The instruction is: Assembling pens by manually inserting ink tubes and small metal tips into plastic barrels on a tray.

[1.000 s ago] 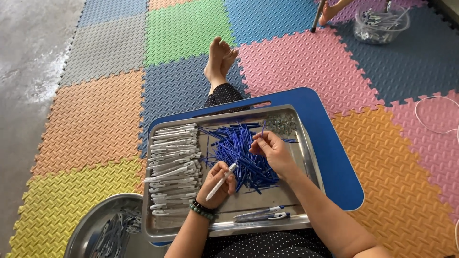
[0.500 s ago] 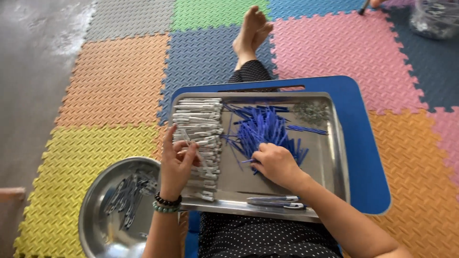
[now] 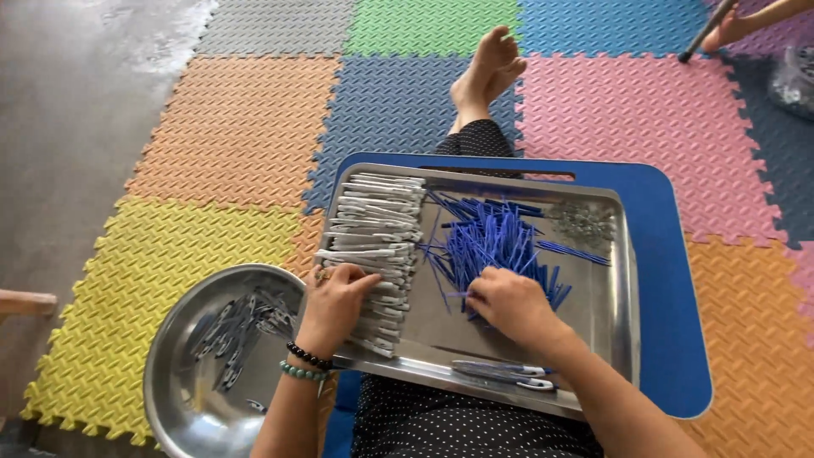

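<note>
A rectangular metal tray lies on a blue lap board over my legs. A stack of white plastic pieces fills the tray's left side. A heap of thin blue sticks lies in the middle. My left hand rests on the near end of the white stack, its fingers curled on a piece. The fingertips of my right hand pinch into the near edge of the blue heap. Two assembled white-and-blue pieces lie by the tray's near rim.
A round metal bowl holding several finished pieces sits on the foam mats at my left. A small cluster of metal springs lies in the tray's far right corner. Another person's hand with a stick shows at the top right.
My left hand, which held a white piece above the tray, has gone left to the white stack. My right hand has slid to the near edge of the blue heap.
</note>
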